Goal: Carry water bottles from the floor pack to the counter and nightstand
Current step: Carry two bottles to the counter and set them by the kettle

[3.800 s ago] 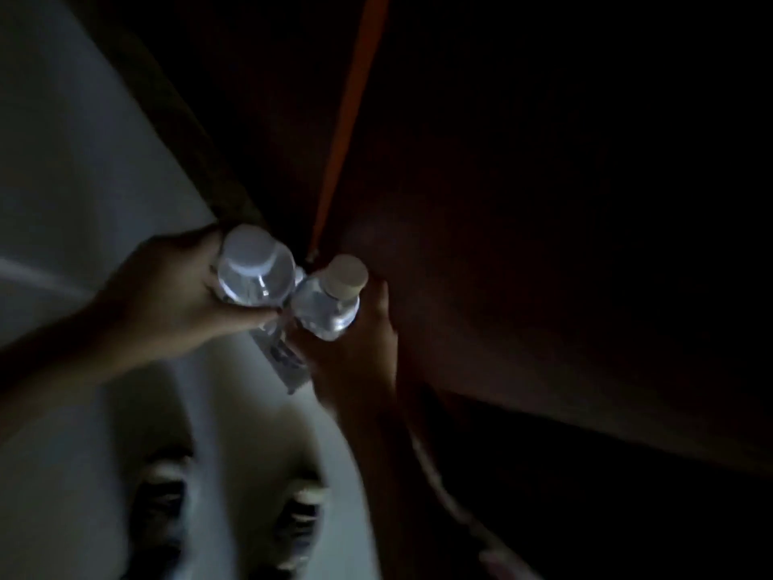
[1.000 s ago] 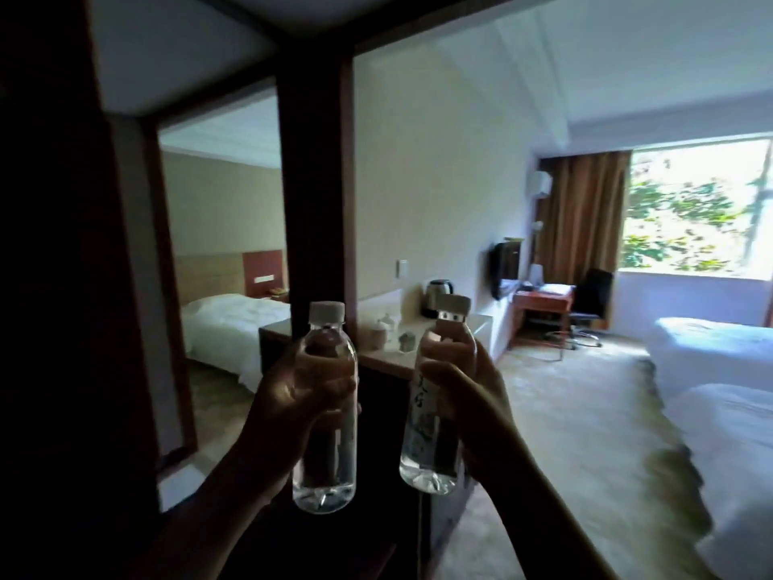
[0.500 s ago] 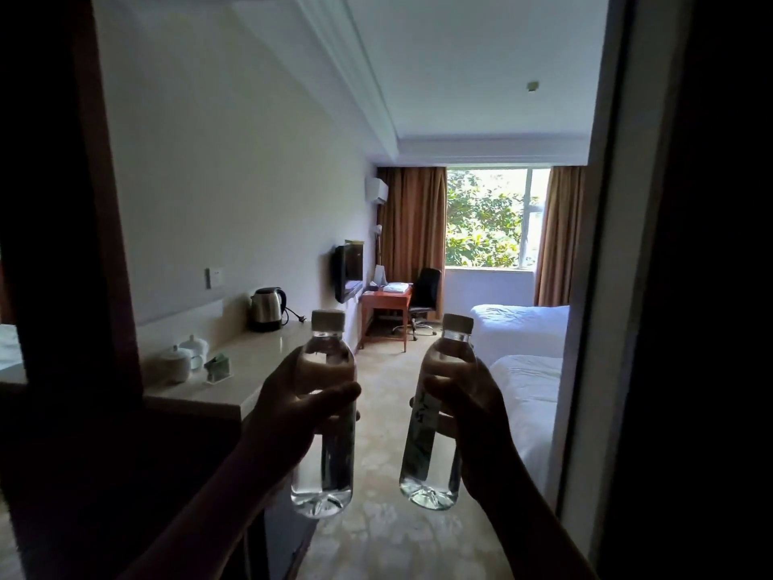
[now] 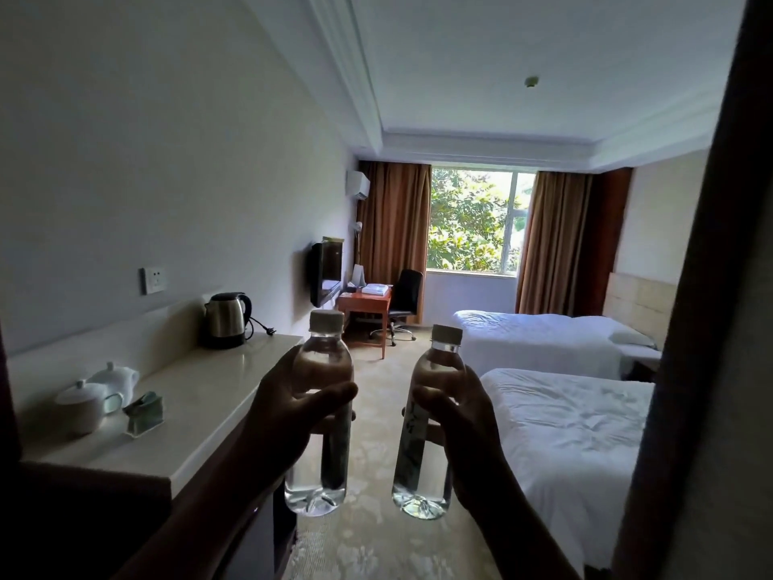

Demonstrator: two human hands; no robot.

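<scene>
I hold two clear, capped water bottles upright in front of me. My left hand [image 4: 288,416] is wrapped around the middle of the left bottle [image 4: 320,466]. My right hand [image 4: 464,420] grips the right bottle [image 4: 422,458], which carries a printed label. Both bottles hang over the carpet, just right of the pale counter [image 4: 200,395] along the left wall. The floor pack and the nightstand are out of sight.
On the counter stand a steel kettle [image 4: 226,320], two white lidded cups [image 4: 96,391] and a small holder [image 4: 144,414]. Two white beds [image 4: 564,429] fill the right side. A carpeted aisle [image 4: 376,412] runs to a desk [image 4: 364,299] and chair [image 4: 403,299] by the window. A dark door frame [image 4: 694,370] borders the right.
The view has swung from a dark floor corner up into the room and advanced past the door frame. Both hands keep the bottles upright; counter and beds appear closer.
</scene>
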